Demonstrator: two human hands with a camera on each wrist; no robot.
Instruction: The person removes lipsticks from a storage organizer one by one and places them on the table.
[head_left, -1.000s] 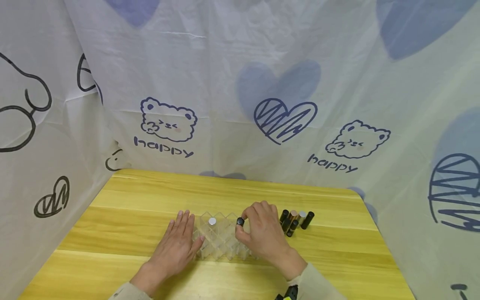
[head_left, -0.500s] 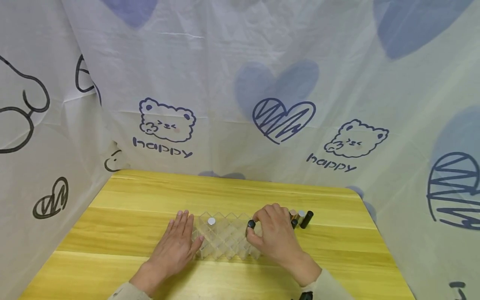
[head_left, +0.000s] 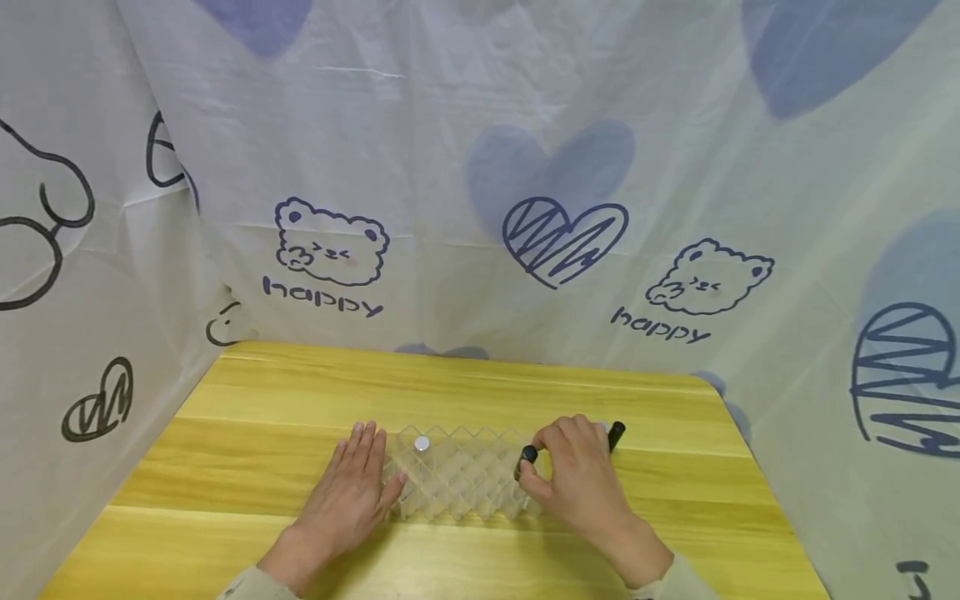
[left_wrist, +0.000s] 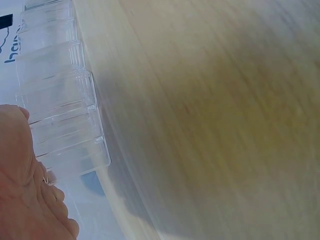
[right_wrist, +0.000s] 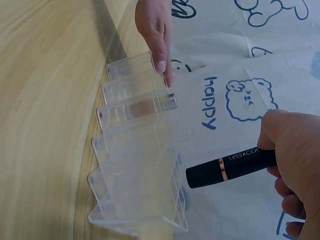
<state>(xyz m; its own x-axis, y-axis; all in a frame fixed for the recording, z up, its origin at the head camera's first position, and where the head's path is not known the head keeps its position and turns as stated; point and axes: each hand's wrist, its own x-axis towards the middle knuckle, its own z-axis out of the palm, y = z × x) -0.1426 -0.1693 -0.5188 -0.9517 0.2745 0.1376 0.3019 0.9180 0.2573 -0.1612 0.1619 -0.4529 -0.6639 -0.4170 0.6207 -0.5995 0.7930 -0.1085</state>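
Observation:
A clear lipstick organizer (head_left: 468,475) with diamond-shaped slots stands on the table. One lipstick with a silver top (head_left: 422,444) sits upright in a slot towards its left end. My left hand (head_left: 352,487) lies along the organizer's left end with its fingers straight and the thumb touching the near side. In my right hand (head_left: 585,483) a black lipstick (right_wrist: 231,167) with a copper-coloured band is pinched between thumb and fingers. It is held above the organizer's right end, apart from the slots in the right wrist view.
Right of my right hand a black tube (head_left: 617,435) shows, with a bit of a pale one beside it; the hand hides others there. The wooden table (head_left: 300,392) ends at a white cloth (head_left: 450,317) with printed bears and hearts.
My right hand has moved right, carrying the black lipstick from over the organizer's middle to its right end, and now covers most of the tube group. My left hand has stayed in place.

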